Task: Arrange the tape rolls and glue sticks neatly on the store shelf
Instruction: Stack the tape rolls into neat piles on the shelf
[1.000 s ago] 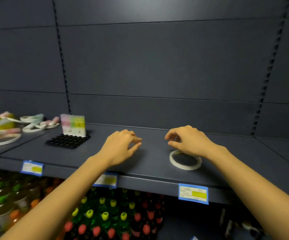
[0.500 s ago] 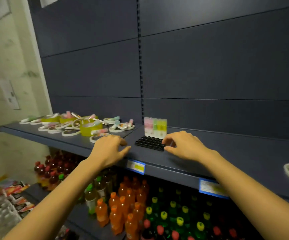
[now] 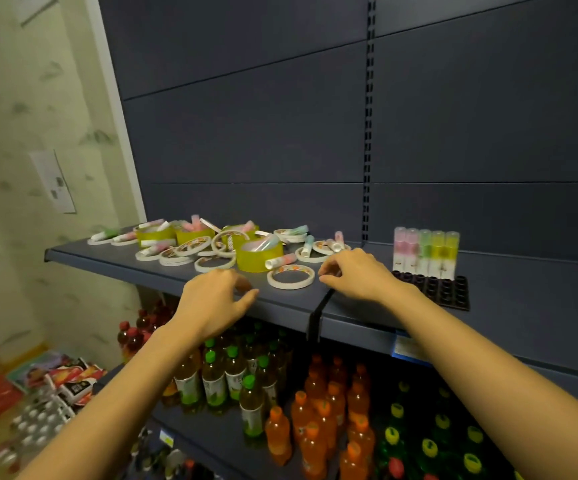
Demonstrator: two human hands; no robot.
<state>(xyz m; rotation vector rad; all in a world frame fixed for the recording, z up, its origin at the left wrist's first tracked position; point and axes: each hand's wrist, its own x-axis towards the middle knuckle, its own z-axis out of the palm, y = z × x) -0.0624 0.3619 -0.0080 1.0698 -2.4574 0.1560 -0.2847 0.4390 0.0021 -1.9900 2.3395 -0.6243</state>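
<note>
A jumble of white tape rolls, yellow tape rolls [image 3: 259,257] and pastel glue sticks lies on the left part of the dark shelf [image 3: 114,258]. One white tape roll [image 3: 290,277] lies flat at the front of the heap. My right hand [image 3: 356,274] hovers just right of it, fingers loosely curled, holding nothing. My left hand [image 3: 215,301] hangs over the shelf's front edge, left of that roll, fingers relaxed and empty. Several glue sticks [image 3: 426,252] stand upright in a row at the back of a black holed tray [image 3: 448,292].
Bottles of green, orange and red drinks [image 3: 315,410] fill the lower shelves. A gap [image 3: 318,315] splits the shelf into two boards under my right hand. Packaged goods lie on the floor at the left [image 3: 55,379], beside the wall.
The view has swung left, from the lone tape roll on the right board to the heap on the left. Both hands moved left along the shelf, still empty.
</note>
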